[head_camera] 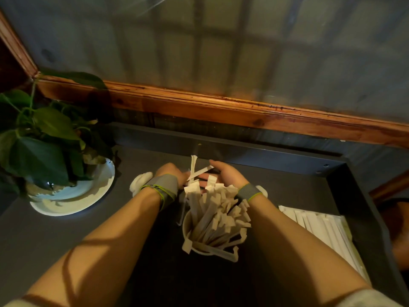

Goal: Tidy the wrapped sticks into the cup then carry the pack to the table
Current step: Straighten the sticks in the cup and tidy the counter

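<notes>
A pale cup (pixel 187 227) stands on the dark counter, packed with several paper-wrapped sticks (pixel 218 214) that fan out above its rim. Both my hands reach past the cup's far side. My left hand (pixel 171 173) and my right hand (pixel 225 175) face each other with a few wrapped sticks (pixel 194 168) held between them, some pointing up and one slanting right. Each wrist carries a grey band. The pack of wrapped sticks (pixel 321 227) lies flat on the counter at the right, beside my right forearm.
A potted green plant (pixel 42 142) on a white plate (pixel 75 202) stands at the left. A white cloth-like lump (pixel 139 181) lies behind my left wrist. A raised dark rim (pixel 265 156) bounds the counter at the back and right, under a wooden ledge (pixel 221 109).
</notes>
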`<state>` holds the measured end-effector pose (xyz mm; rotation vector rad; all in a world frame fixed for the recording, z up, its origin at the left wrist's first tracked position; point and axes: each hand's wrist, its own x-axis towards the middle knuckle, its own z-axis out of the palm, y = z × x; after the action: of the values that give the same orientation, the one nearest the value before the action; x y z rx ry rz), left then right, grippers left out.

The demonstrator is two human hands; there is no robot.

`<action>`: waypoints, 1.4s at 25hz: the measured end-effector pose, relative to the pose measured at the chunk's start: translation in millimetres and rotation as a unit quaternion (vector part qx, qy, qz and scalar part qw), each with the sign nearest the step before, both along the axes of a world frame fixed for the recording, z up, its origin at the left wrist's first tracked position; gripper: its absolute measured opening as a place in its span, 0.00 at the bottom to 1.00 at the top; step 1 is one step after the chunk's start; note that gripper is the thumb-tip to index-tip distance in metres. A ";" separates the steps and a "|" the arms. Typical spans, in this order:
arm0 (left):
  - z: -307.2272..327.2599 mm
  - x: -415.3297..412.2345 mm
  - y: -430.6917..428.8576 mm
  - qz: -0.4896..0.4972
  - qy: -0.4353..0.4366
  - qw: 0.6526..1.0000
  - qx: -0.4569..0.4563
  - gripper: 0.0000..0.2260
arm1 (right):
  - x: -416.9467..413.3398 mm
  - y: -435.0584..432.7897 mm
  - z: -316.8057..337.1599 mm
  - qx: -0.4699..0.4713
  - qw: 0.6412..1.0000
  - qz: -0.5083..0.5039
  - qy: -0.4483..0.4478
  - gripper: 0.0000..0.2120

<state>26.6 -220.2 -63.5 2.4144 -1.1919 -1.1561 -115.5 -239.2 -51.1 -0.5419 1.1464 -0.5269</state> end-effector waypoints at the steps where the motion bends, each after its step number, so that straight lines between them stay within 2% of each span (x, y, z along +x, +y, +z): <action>1: 0.2 -0.8 -2.0 -0.005 0.014 1.000 0.002 0.21 | 1.3 0.1 -1.8 -0.008 1.000 0.008 0.001 0.15; 5: 6.0 -9.4 -4.0 -0.031 0.023 0.999 0.020 0.20 | 3.2 2.4 -3.0 -0.028 0.999 0.036 -0.005 0.12; 7: 7.6 -13.8 -1.6 -0.046 0.036 0.998 0.013 0.19 | 2.6 1.0 -2.7 -0.040 0.996 0.082 0.024 0.11; 10: 6.6 -11.3 4.9 -0.044 0.066 0.996 -0.030 0.18 | 2.2 2.9 3.5 -0.060 0.994 0.086 0.003 0.19; 12: 9.7 -8.7 12.5 -0.046 0.095 0.992 -0.063 0.18 | 3.2 5.0 8.9 -0.057 0.994 0.083 -0.037 0.19; 16: 27.4 -7.4 31.8 -0.083 0.138 0.972 -0.171 0.15 | 5.0 11.0 31.4 -0.149 0.989 0.028 0.001 0.20; 18: 39.9 -5.8 38.3 -0.107 0.142 0.964 -0.200 0.13 | 3.5 9.1 43.6 -0.221 0.975 0.000 0.005 0.23; 21: 65.7 -2.8 47.9 -0.143 0.124 0.955 -0.227 0.07 | 2.6 11.2 72.5 -0.338 0.941 0.019 0.006 0.22; 25: 88.9 -4.3 47.6 -0.163 0.120 0.941 -0.271 0.05 | 8.4 19.5 101.6 -0.488 0.861 0.079 0.120 0.17; 31: 101.1 -11.9 54.4 -0.155 0.116 0.943 -0.272 0.16 | 8.6 42.2 112.4 -0.543 0.804 0.100 0.219 0.13; 35: 116.2 -19.8 62.6 -0.135 0.133 0.935 -0.298 0.19 | 9.2 55.3 118.7 -0.541 0.812 0.085 0.204 0.11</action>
<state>6.8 -157.5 52.7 1.6323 -1.5389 -0.9591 -106.3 -183.9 67.5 -1.8063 1.0974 -0.9264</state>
